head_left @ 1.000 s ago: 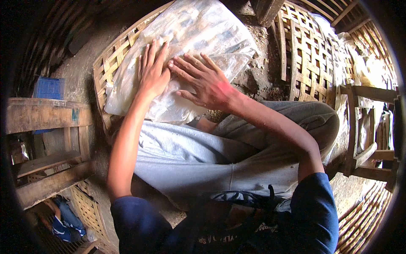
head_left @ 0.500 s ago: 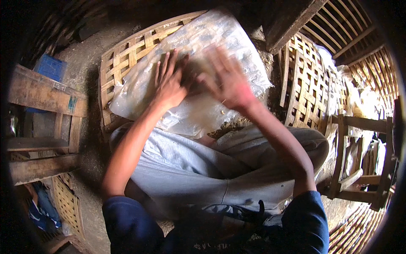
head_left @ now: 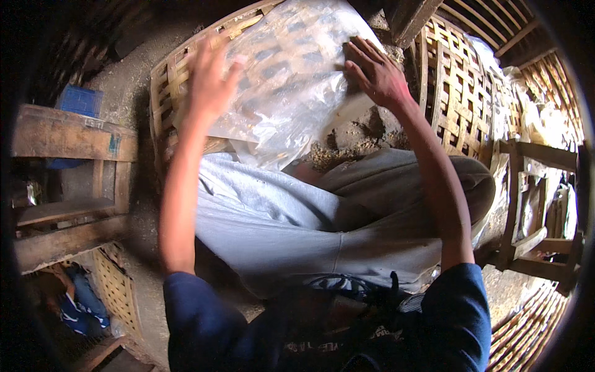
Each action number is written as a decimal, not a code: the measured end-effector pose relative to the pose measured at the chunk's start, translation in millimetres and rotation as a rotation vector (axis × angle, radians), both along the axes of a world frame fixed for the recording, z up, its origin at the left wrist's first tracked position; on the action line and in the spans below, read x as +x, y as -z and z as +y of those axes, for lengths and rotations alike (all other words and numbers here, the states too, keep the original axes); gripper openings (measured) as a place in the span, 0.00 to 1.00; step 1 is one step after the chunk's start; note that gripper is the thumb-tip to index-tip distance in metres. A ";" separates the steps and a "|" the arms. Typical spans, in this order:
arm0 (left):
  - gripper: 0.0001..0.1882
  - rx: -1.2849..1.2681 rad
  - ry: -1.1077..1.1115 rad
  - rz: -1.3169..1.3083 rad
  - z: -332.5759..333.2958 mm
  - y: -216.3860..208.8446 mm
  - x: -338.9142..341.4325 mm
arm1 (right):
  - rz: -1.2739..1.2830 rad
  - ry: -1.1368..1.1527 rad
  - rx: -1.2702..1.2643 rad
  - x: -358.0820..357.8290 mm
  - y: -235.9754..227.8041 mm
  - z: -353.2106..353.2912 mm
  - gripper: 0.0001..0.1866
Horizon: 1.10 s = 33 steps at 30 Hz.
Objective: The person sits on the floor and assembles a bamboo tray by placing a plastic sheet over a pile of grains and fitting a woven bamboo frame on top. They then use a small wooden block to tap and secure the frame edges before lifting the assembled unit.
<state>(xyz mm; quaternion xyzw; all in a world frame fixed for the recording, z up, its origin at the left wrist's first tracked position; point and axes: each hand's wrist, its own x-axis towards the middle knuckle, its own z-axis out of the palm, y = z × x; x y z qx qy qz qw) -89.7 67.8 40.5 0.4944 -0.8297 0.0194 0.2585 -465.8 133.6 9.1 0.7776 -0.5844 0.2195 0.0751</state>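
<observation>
Swept left hand [head_left: 209, 79] and right hand [head_left: 379, 75] apart across plastic sheet [head_left: 288, 102], gripping nothing; likely smoothing, next needing further flattening.

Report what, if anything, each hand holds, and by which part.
Nothing appears to be held: the right hand is open at the right edge of the clear plastic sheet, and the left hand, blurred, is open near its left side.

The left of 2 head-worn fisheye cameras looks steeply down from close above the lap [head_left: 279, 223], facing the plastic sheet [head_left: 282, 65] at 12 o'clock.
</observation>
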 end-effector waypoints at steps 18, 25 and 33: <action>0.31 0.249 -0.143 -0.544 -13.3 -15.5 71.3 | -0.072 0.250 -0.034 2.2 27.3 -19.9 0.30; 0.32 0.209 0.297 -0.524 46.0 -2.2 -25.1 | -0.108 0.257 -0.015 -1.7 31.1 -19.7 0.33; 0.32 0.155 0.067 -0.317 -32.5 5.1 50.7 | 0.020 0.339 -0.188 10.6 18.9 -14.1 0.32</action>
